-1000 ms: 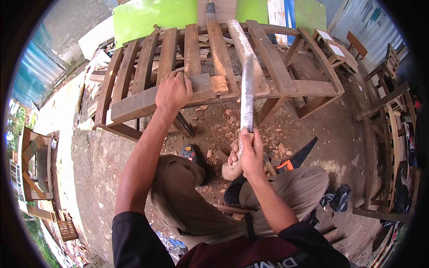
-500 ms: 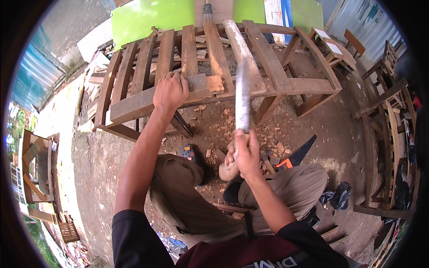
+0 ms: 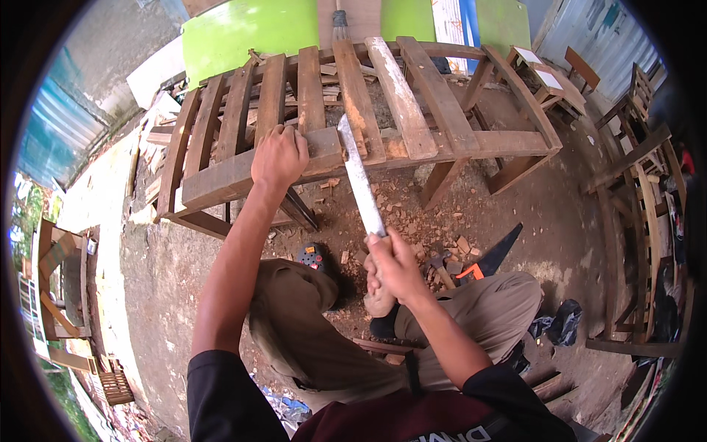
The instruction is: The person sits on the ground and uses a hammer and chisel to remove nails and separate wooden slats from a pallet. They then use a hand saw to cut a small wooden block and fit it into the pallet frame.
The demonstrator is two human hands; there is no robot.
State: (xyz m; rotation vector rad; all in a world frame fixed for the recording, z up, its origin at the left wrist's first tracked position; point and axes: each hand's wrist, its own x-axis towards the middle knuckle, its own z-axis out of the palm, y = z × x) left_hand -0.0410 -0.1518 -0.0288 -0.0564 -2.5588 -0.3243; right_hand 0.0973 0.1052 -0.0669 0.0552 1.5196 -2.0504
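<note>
My left hand (image 3: pixel 280 156) is closed over the top of a thick brown wooden beam (image 3: pixel 228 177), which lies along the near edge of a slatted wooden bench (image 3: pixel 449 110). In my right hand (image 3: pixel 394 265) is the handle of a machete, held low between my knees. Its long pale blade (image 3: pixel 362 180) slants up and to the left, and its tip is right at the beam's right end. I cannot tell how deep the edge sits against the wood. A whitish worn slat (image 3: pixel 401 96) of the bench lies to the right of the blade.
Wood chips (image 3: pixel 434 214) litter the ground under the bench. By my right knee lie a handsaw (image 3: pixel 501 250) with an orange handle and a hammer-like tool (image 3: pixel 442 272). A broom (image 3: pixel 339 26) stands behind the bench. Wooden frames (image 3: pixel 641 243) are stacked at the right.
The machete has swung down and left, from over the bench slats to the beam's end. The pale piece at that end no longer shows. My left hand stays in place.
</note>
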